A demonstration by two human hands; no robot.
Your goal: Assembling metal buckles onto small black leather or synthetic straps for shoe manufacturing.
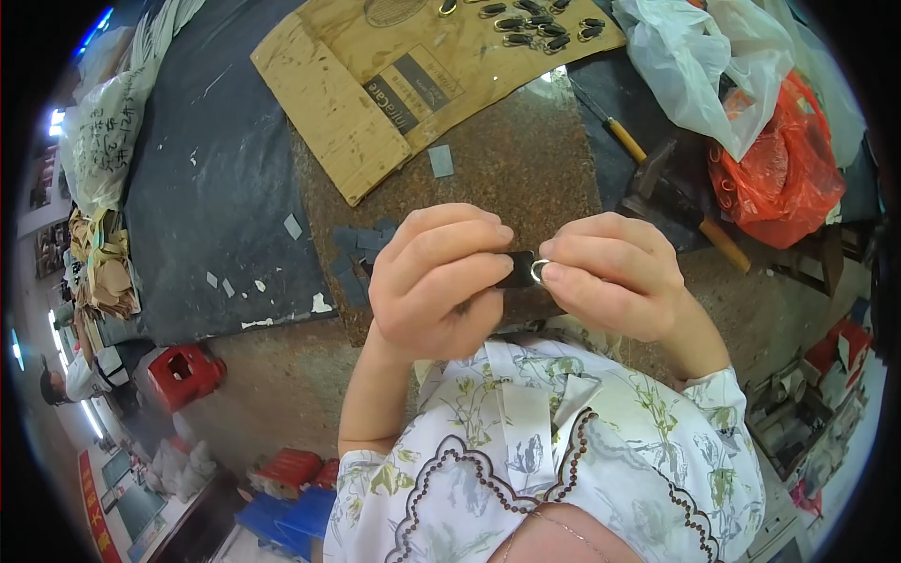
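Far to your left, a white plastic bag [103, 141] with handwriting on it hangs over the edge of the dark mat [216, 188], and a few pale offcuts [293, 226] lie scattered on that mat. Just right of them, a small heap of grey-blue cut pieces [361, 249] waits on the speckled stone slab [526, 169] of your counter; these look like stock not yet worked.

Your left hand [436, 281] is curled almost closed, its fingers and thumb pinching the left end of a small black strap piece [519, 269]. That piece sits at chest height between both hands, above the slab rather than on it. Your right hand [610, 272] is closed nearly as tightly, its fingertips pinching a small silver metal ring [540, 271] against the right end of the strap. Whether the ring is already threaded onto the strap or only pressed against it, you cannot tell from here.

Above your hands, on the flattened brown cardboard [413, 75], a cluster of finished-looking dark loops with metal fittings [535, 23] is laid out, so a fair number seem done, while the heap suggests plenty remain. The one in your hands seems mid-assembly.

To the right lie a wooden-handled tool [619, 133] and a hammer [680, 206], both untouched, then a clear plastic bag [713, 66] and a red plastic bag [788, 159].
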